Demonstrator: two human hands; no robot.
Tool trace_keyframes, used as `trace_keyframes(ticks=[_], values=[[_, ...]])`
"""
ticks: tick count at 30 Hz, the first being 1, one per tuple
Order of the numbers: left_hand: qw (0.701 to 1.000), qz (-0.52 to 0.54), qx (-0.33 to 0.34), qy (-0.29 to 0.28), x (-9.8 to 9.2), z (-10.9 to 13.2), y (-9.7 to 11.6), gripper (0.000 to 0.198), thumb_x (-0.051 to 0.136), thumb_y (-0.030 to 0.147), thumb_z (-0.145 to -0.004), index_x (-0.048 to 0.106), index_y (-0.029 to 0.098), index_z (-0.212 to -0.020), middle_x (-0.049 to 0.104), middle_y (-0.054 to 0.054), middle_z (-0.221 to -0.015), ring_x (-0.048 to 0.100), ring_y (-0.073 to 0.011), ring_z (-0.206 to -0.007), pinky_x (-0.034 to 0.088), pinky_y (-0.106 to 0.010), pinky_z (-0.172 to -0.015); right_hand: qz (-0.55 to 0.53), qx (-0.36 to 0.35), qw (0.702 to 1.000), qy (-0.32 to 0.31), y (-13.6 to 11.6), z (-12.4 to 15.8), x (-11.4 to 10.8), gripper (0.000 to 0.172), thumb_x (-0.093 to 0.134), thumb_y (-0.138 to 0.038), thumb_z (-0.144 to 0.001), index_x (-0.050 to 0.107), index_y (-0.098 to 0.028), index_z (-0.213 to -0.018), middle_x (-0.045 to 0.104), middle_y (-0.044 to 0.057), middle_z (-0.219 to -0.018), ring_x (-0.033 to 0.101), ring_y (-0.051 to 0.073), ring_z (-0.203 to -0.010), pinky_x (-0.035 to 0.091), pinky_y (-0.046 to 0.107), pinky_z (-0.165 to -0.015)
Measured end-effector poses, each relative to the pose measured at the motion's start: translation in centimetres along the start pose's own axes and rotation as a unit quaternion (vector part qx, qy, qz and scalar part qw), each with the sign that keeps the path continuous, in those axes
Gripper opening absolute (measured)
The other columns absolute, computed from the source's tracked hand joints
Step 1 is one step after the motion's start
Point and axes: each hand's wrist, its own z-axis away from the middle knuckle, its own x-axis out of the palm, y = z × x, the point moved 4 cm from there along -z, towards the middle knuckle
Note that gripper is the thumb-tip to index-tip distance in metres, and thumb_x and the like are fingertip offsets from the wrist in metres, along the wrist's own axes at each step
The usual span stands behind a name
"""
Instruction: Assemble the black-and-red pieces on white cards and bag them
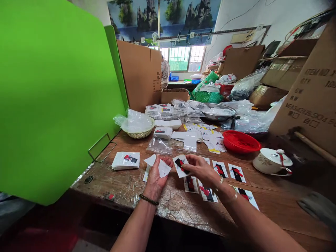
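My left hand (156, 175) is closed around a few white cards (165, 168), palm turned up, above the table's front part. Close beside it, my right hand (201, 169) pinches a printed card (179, 172) that bears a black and red item. Under and around my right wrist, several similar cards lie spread on the table, among them one card (219, 169) and another card (237, 173) at the right. To the left of my left hand sits a neat stack of cards (126, 160). A clear plastic bag (159, 145) lies behind my hands.
A red basket (241, 142) and a lidded white cup (272, 161) stand at the right. Behind are a woven basket (139, 132) with plastic bags, bagged card stacks and a metal pan (219, 111). A green panel (57, 98) borders the left; a person (165, 71) is near the window.
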Motion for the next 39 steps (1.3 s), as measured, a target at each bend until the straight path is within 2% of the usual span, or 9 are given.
trace_keyframes(ticks=[4,8,15,20,25,29,34,37,39], values=[[0.999,0.026,0.027,-0.001,-0.1,1.0,0.0,0.019,0.061,0.028,-0.09,0.06,0.014,-0.077,0.07,-0.005,-0.075,0.067,-0.0138,-0.062,0.058,-0.029,-0.07,-0.124,0.002,0.991,0.047,1.7,4.7,1.5,0.042,0.082,-0.044,-0.062,0.064,-0.017,-0.088,0.069,0.003,-0.078,0.063,0.016,-0.068,0.05,0.026,-0.062],[0.999,0.02,0.038,-0.017,0.0,2.1,-0.7,0.021,0.064,0.034,-0.088,0.063,0.013,-0.082,0.07,-0.007,-0.081,0.068,-0.0157,-0.069,0.058,-0.031,-0.074,-0.224,0.022,0.971,0.078,3.2,6.1,3.8,0.05,0.088,-0.043,-0.055,0.064,-0.016,-0.09,0.071,0.004,-0.082,0.064,0.015,-0.071,0.051,0.027,-0.066],[0.997,-0.003,0.035,-0.071,0.5,3.8,-1.3,0.025,0.074,0.036,-0.079,0.066,0.015,-0.089,0.072,-0.006,-0.086,0.068,-0.0158,-0.068,0.057,-0.034,-0.076,-0.316,0.062,0.947,-0.003,3.3,5.9,5.3,0.052,0.092,-0.033,-0.053,0.061,-0.015,-0.091,0.073,0.003,-0.078,0.064,0.012,-0.064,0.05,0.025,-0.064],[0.995,-0.015,0.014,-0.098,0.6,4.3,-1.8,0.032,0.077,0.038,-0.075,0.066,0.014,-0.093,0.072,-0.007,-0.09,0.069,-0.0174,-0.072,0.057,-0.036,-0.078,-0.33,0.069,0.939,-0.059,3.7,5.0,4.7,0.061,0.093,-0.025,-0.051,0.055,-0.016,-0.098,0.072,0.001,-0.076,0.065,0.013,-0.063,0.049,0.025,-0.064],[0.993,-0.012,0.015,-0.115,0.7,4.7,-2.3,0.035,0.081,0.034,-0.072,0.065,0.016,-0.098,0.072,-0.009,-0.099,0.071,-0.0221,-0.085,0.056,-0.041,-0.086,-0.292,0.068,0.949,-0.099,3.8,4.3,3.7,0.068,0.092,-0.025,-0.052,0.053,-0.016,-0.107,0.069,-0.001,-0.072,0.063,0.013,-0.061,0.046,0.024,-0.06],[0.993,-0.031,0.016,-0.117,0.8,4.9,-3.1,0.037,0.081,0.032,-0.072,0.065,0.015,-0.101,0.073,-0.01,-0.101,0.071,-0.0251,-0.092,0.055,-0.043,-0.089,-0.271,0.042,0.959,-0.07,3.6,3.9,3.0,0.063,0.091,-0.024,-0.053,0.056,-0.018,-0.106,0.067,-0.001,-0.082,0.063,0.013,-0.071,0.048,0.024,-0.065],[0.992,-0.05,0.009,-0.112,0.8,4.9,-4.2,0.032,0.079,0.029,-0.074,0.066,0.013,-0.099,0.073,-0.01,-0.091,0.071,-0.0241,-0.088,0.056,-0.041,-0.088,-0.245,-0.015,0.969,0.014,3.5,3.7,2.5,0.063,0.09,-0.026,-0.053,0.057,-0.02,-0.106,0.065,0.0,-0.091,0.064,0.015,-0.077,0.052,0.028,-0.072],[0.997,-0.005,0.004,-0.076,0.8,4.5,-3.9,0.024,0.077,0.028,-0.077,0.066,0.014,-0.093,0.072,-0.007,-0.086,0.071,-0.0213,-0.083,0.057,-0.038,-0.086,-0.221,0.009,0.973,0.062,4.0,4.4,2.8,0.064,0.088,-0.034,-0.057,0.055,-0.021,-0.111,0.064,-0.001,-0.088,0.064,0.014,-0.072,0.052,0.027,-0.065],[0.998,0.014,0.007,-0.059,0.8,4.3,-3.5,0.02,0.074,0.029,-0.08,0.065,0.015,-0.09,0.071,-0.007,-0.084,0.071,-0.0192,-0.08,0.057,-0.036,-0.084,-0.222,0.032,0.973,0.061,4.3,5.0,3.3,0.066,0.086,-0.039,-0.06,0.052,-0.022,-0.114,0.064,-0.002,-0.082,0.062,0.013,-0.064,0.05,0.025,-0.057]])
